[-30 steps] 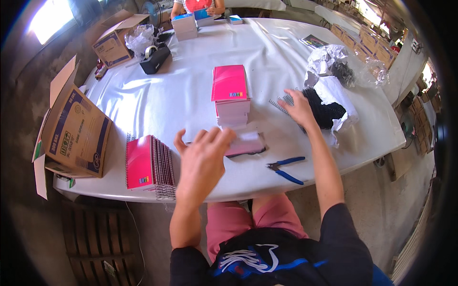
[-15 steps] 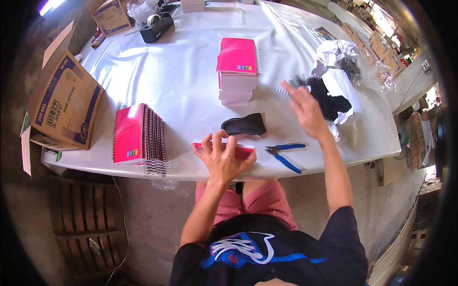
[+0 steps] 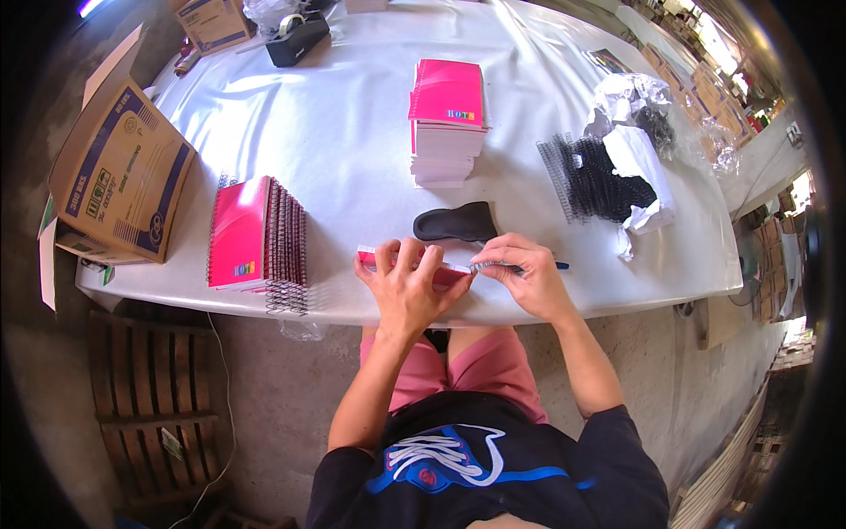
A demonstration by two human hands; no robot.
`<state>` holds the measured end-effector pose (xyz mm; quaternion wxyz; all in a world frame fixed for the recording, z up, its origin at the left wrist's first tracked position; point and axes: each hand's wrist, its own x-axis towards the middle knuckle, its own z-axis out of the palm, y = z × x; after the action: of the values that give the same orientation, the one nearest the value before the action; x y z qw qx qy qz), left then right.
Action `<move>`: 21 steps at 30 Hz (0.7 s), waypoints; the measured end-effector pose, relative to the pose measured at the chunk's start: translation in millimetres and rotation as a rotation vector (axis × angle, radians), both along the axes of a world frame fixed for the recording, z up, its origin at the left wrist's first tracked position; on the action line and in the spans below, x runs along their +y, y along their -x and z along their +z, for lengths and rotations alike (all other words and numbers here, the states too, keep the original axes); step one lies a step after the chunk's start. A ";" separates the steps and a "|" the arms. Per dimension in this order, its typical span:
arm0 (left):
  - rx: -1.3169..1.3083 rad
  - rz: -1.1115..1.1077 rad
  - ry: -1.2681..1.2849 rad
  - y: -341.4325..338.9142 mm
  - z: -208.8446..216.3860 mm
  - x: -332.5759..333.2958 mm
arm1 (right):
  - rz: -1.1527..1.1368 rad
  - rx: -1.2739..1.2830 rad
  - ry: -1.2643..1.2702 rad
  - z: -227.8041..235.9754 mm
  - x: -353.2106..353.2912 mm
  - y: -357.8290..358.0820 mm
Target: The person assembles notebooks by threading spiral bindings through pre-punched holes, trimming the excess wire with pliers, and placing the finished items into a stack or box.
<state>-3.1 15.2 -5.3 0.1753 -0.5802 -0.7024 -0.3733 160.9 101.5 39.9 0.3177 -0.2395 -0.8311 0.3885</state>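
My left hand (image 3: 405,286) is closed over a small pink notebook (image 3: 448,275), standing on its edge near the front of the table. My right hand (image 3: 533,278) pinches a dark spiral wire coil (image 3: 485,265), its end against the notebook's right end. Under that hand the blue-handled cutting pliers (image 3: 562,265) are mostly hidden. Just beyond lies a black, curved, sole-shaped pad (image 3: 455,223). A stack of pink-covered notebooks (image 3: 448,93) without visible coils rises farther back. On the left stand several coil-bound pink notebooks (image 3: 238,234).
To the right, a heap of black spiral coils (image 3: 595,181) lies with crumpled white paper (image 3: 633,163). An open cardboard box (image 3: 123,176) occupies the left edge. Farther back are a black tape dispenser (image 3: 298,42) and another carton (image 3: 211,25).
My right hand has come from the coil heap back to the notebook, bringing a coil with it. My left hand keeps its hold on the notebook.
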 end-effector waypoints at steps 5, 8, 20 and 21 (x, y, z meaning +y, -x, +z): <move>0.020 0.035 0.077 -2.9 9.0 -3.0 | 0.167 -0.234 0.251 10.2 4.4 -8.3; 0.027 0.025 0.095 -1.2 8.5 -1.9 | 0.107 -0.253 0.283 20.8 -4.1 2.3; -0.016 -0.098 0.113 14.2 5.8 -11.2 | 0.252 -0.427 0.310 29.0 18.5 3.8; -0.037 -0.120 0.110 14.6 6.6 -10.7 | 0.250 -0.340 0.062 21.8 29.2 10.8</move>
<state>-17.7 4.5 1.3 0.1071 -0.6231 -0.6888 -0.3547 150.1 130.7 61.7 0.1147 -0.2061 -0.8836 0.4044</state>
